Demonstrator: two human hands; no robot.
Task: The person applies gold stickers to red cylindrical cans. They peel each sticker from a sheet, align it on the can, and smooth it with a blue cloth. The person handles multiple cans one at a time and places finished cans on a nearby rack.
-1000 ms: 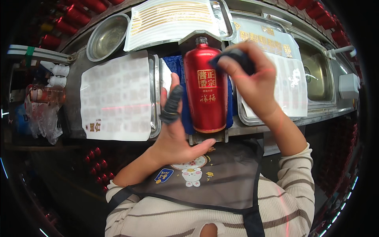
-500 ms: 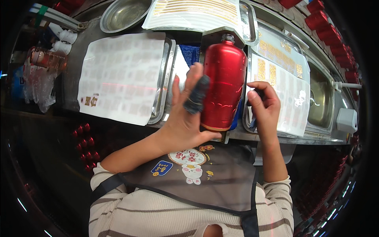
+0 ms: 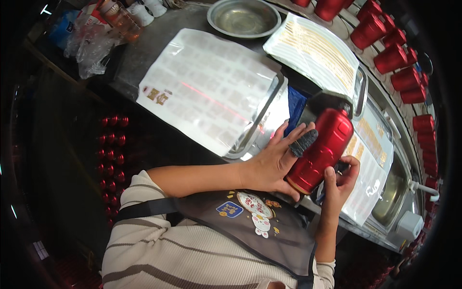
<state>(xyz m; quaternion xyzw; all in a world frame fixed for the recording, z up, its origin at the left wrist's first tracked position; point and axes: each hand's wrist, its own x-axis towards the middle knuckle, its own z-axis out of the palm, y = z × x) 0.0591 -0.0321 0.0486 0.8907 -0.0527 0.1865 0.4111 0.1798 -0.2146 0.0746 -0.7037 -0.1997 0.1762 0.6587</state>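
Note:
A glossy red bottle (image 3: 323, 147) with a clear threaded neck lies on a dark stand, tilted toward the upper right, its gold-rimmed base toward me. My left hand (image 3: 276, 166) lies along its left side, fingers stretched and spread, the thumb by the base. One finger wears a dark grey finger cover (image 3: 304, 143). On the bottle's other side is my right hand (image 3: 340, 182), fingers curled and thumb close to the lower body. Something dark shows among those fingers, too hidden to name.
Left of the bottle, a large white sticker sheet (image 3: 207, 79) lies over a metal tray (image 3: 270, 98). Behind are a metal bowl (image 3: 244, 18) and a gold-striped sheet (image 3: 315, 50). A gold-patterned sheet (image 3: 362, 202) and a sink (image 3: 391, 198) are at right. Red bottles (image 3: 368, 31) line the far edge.
The whole view has turned, so the bench and bottle now slant and sit farther right. My right hand has come in closer against the bottle. My left hand keeps its spread pose.

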